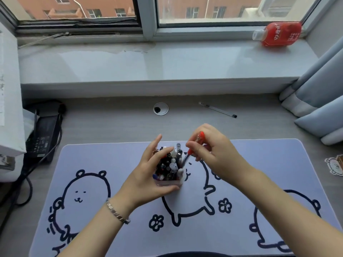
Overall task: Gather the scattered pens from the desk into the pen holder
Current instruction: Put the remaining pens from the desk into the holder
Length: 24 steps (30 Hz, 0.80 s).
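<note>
We sit at a grey desk [115,127] with faint wood lines, pushed up against a smooth, shiny pale windowsill [130,65]. Past the window glass we see a brick-red building.

Far left, a flat black box with thick black cords [43,138] lies on the desk beside something white. Next comes our big soft lilac desk mat with rounded corners [111,158]. It has round bears and little flowers drawn on it in dark blue lines.

On our left wrist sits a thin silver chain bracelet [117,213]. Our left hand [148,180] wraps around the small clear plastic pen holder [168,181] that stands on the mat in the middle. Our fingers curl over its near side and our pointing finger sticks up. The holder is stuffed full of pens [171,164], black and white and see-through ones, all standing up.

Behind it, a round silver cable hole [161,108] is set in the desk.

Our right hand [211,153] pinches a thin pen with a red cap and red grip [193,147] between thumb and fingers. The pen leans, and its lower end dips into the right side of the holder among the others.

Farther back on the bare desk, one clear, skinny pen with a black tip [218,110] lies alone, well apart from the holder.

Up on the sill, to the right, a red plastic bottle with a white cap [278,34] lies on its side. Soft blue-grey curtains [319,93] hang in folds at the far right, and a small bear sticker [334,168] peeks in.
</note>
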Tool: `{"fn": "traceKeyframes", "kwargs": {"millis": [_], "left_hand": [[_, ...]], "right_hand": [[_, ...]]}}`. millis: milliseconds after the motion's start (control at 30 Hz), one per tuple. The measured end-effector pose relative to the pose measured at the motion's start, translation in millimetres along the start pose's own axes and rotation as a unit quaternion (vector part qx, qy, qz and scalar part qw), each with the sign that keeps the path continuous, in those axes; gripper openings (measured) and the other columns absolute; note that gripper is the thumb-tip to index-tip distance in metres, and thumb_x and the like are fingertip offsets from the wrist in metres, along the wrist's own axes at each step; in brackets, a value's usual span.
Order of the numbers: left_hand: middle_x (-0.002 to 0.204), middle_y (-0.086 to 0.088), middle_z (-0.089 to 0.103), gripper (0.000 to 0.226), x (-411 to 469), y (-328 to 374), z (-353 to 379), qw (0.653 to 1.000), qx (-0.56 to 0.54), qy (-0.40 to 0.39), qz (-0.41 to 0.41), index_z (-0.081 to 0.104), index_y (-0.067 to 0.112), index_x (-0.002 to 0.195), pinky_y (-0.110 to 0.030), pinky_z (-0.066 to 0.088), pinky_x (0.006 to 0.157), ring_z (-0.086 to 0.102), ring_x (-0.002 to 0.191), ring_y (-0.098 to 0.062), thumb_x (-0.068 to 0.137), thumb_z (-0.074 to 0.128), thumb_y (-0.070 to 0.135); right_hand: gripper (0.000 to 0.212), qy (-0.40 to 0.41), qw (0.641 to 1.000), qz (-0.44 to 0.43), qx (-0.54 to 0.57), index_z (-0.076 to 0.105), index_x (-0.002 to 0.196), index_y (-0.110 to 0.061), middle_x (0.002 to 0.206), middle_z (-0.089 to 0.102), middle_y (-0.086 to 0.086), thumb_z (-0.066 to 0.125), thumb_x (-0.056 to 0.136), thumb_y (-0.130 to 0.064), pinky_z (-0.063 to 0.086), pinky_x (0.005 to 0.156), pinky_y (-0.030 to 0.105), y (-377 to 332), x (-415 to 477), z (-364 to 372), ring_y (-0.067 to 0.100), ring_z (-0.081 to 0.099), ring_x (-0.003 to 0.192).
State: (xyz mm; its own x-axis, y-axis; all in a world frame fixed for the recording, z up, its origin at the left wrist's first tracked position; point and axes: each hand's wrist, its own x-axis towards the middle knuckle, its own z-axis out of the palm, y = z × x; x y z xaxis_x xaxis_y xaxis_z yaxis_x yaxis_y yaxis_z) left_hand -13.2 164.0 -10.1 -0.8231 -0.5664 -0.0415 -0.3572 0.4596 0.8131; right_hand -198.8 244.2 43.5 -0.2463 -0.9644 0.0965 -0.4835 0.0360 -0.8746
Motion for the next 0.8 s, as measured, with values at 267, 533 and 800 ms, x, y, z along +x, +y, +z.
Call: {"fn": "traceKeyframes", "kwargs": {"millis": [267,533,800], "left_hand": [[0.144,0.008,0.024,0.083,1,-3,5,0.999,-0.016,0.011,-0.037,0.029,0.068,0.119,0.007,0.024,0.092,0.016,0.124,0.025,0.051,0.072,0.048],[0.12,0.02,0.039,0.091,2,6,5,0.998,-0.045,0.02,-0.042,0.026,0.059,0.125,0.008,0.026,0.085,0.03,0.111,0.027,0.055,0.078,0.034],[0.112,0.026,0.037,0.096,6,9,1,0.998,-0.025,0.014,-0.06,0.028,0.059,0.119,0.011,0.025,0.077,0.03,0.099,0.034,0.054,0.086,0.019]], "right_hand": [[0.029,0.159,0.962,-0.195,-0.102,0.054,0.108,-0.013,0.079,0.07,0.01,0.064,0.081,-0.007,0.052,0.067,0.026,50,-39,56,0.014,0.058,0.073],[0.026,0.158,0.977,-0.141,-0.032,0.059,0.113,-0.007,0.103,0.055,0.001,0.044,0.095,-0.018,0.047,0.083,0.018,53,-52,70,0.013,0.055,0.095],[0.033,0.128,0.969,0.114,-0.178,0.055,0.12,-0.005,0.115,0.062,0.015,0.048,0.087,-0.001,0.039,0.088,0.02,103,36,-14,0.021,0.056,0.104]]}}
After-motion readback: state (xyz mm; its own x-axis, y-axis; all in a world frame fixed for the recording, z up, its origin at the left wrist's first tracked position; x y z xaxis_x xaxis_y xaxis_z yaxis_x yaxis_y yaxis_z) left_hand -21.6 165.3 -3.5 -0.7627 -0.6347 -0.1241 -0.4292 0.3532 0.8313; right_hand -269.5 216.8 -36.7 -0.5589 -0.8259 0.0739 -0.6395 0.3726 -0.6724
